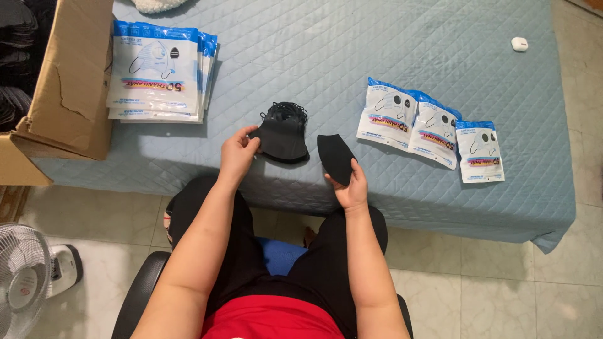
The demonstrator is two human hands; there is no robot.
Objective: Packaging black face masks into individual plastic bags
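Your left hand rests at the near edge of the bed, fingers curled and pinched on the left edge of a stack of black masks. The stack lies on the quilted cover, and its thin ear loops bunch in a tangle at the far side. Your right hand grips a single black mask, folded flat into a long, rounded leaf shape; your thumb lies over its near end and the other fingers close underneath, so the mask sticks out away from you, just to the right of the stack and apart from it.

The bed cover is pale blue cloth, stitched in a diamond pattern, soft and a little wrinkled. To the right of the single mask lie three flat packets in a row, overlapping a little, white plastic with a blue top strip and glossy faces. At the far left of the bed sits a larger pile of packets of the same kind, stacked loosely and fanned. A brown cardboard box stands against the bed's left side, its flap torn; what it holds cannot be told. A small white case lies near the far right corner. On the tiled floor to your left stands a white fan.
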